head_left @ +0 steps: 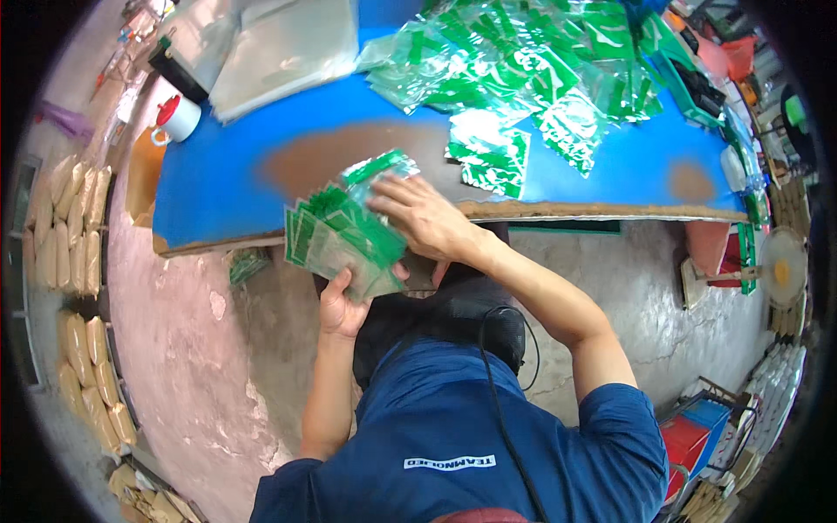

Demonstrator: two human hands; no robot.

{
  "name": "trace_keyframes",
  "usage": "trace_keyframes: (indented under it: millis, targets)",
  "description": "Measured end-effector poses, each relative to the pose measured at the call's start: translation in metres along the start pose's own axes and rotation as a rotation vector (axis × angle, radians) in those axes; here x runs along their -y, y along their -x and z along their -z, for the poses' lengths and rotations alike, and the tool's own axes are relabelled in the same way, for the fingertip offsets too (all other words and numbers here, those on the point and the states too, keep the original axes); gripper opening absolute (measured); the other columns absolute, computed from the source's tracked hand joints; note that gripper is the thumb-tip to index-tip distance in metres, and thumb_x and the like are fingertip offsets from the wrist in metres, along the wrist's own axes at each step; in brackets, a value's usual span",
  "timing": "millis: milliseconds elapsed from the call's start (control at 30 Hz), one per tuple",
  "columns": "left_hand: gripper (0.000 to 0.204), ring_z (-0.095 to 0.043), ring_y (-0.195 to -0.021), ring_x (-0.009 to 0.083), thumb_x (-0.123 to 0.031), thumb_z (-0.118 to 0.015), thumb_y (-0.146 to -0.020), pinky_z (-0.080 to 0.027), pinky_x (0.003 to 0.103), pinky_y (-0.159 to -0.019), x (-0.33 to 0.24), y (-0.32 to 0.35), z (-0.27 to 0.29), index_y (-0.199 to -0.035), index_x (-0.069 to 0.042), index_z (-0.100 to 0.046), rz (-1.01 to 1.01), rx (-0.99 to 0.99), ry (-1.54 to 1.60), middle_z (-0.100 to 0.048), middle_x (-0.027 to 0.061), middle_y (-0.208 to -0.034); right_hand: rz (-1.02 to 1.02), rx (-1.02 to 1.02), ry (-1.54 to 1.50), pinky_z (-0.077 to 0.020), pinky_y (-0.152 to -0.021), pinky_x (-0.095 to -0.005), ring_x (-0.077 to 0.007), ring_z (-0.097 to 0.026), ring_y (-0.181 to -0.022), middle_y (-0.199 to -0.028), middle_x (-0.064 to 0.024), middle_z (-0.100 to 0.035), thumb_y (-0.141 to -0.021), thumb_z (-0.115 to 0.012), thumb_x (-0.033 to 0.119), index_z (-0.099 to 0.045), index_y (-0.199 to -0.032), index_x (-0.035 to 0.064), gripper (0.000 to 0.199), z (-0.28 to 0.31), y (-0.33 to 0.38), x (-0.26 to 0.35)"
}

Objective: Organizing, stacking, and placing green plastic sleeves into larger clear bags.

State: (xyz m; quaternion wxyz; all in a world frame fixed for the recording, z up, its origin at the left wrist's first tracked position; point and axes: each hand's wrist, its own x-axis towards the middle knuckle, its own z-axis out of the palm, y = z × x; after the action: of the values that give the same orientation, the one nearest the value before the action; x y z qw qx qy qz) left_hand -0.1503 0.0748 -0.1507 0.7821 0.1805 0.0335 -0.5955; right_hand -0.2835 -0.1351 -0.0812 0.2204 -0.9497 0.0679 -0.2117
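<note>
My left hand (pixel 343 305) is closed on a fanned stack of small green-and-clear plastic bags (pixel 344 234), its thumb over the lower edge. The stack is held in front of the table's near edge, above my lap. My right hand (pixel 423 218) lies over the stack's right side, fingers stretched out and slightly blurred. Under its fingertips, a shiny green-and-clear bag (pixel 380 167) extends toward the table. A large loose heap of similar bags (pixel 523 61) covers the far middle and right of the table, and a few more bags (pixel 490 155) lie closer to me.
The blue table (pixel 214 187) has worn brown patches. At its far left lie large clear plastic sheets (pixel 283 57), a white mug (pixel 177 118) with a red lid and a black cylinder (pixel 179 74). A green tray (pixel 689 87) stands far right. Packed sacks (pixel 77 227) line the left wall.
</note>
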Motion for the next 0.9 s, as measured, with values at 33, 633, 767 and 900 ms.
trace_keyframes:
  millis: [33, 633, 767, 900]
  targets:
    - [0.055, -0.048, -0.135, 0.0341, -0.01, -0.068, -0.09, -0.034, 0.056, -0.117, 0.0, 0.0, -0.005, -0.141, -0.003, -0.048, -0.029, -0.045, -0.038, -0.054, 0.014, -0.143, 0.042, 0.04, -0.183, -0.0329, -0.115, -0.0502, -0.0358, -0.044, -0.137, -0.144, -0.0182, -0.051, -0.094, -0.057, 0.01, -0.057, -0.133, 0.0062, 0.04, 0.001, -0.008, 0.0]
    - [0.065, -0.054, -0.128, 0.0346, -0.011, -0.075, -0.083, -0.04, 0.054, -0.111, -0.04, 0.026, 0.026, -0.14, -0.001, -0.048, -0.062, -0.05, -0.157, -0.057, 0.0156, -0.138, -0.008, 0.073, 0.128, -0.0315, -0.115, -0.0557, -0.033, -0.048, -0.131, -0.133, -0.0138, -0.054, -0.078, -0.062, 0.002, -0.056, -0.121, 0.004, 0.043, 0.034, 0.009, 0.007]
    - [0.059, -0.059, -0.123, 0.0311, -0.007, -0.073, -0.084, -0.047, 0.049, -0.106, -0.047, 0.023, 0.021, -0.138, 0.0, -0.05, -0.017, -0.01, -0.149, -0.06, 0.0142, -0.134, -0.075, -0.043, 0.142, -0.0313, -0.115, -0.0553, -0.0346, -0.044, -0.135, -0.137, -0.015, -0.051, -0.074, -0.069, 0.006, -0.056, -0.124, 0.004, 0.051, 0.021, 0.003, 0.02]
    - [0.059, -0.058, -0.123, 0.032, -0.007, -0.074, -0.084, -0.047, 0.049, -0.106, -0.048, 0.026, 0.002, -0.138, 0.0, -0.05, -0.023, 0.043, -0.169, -0.06, 0.0144, -0.134, 0.125, 0.006, 0.081, -0.0318, -0.116, -0.0533, -0.0342, -0.045, -0.135, -0.133, -0.0131, -0.055, -0.069, -0.072, 0.007, -0.058, -0.117, 0.0046, 0.05, 0.004, 0.005, 0.009]
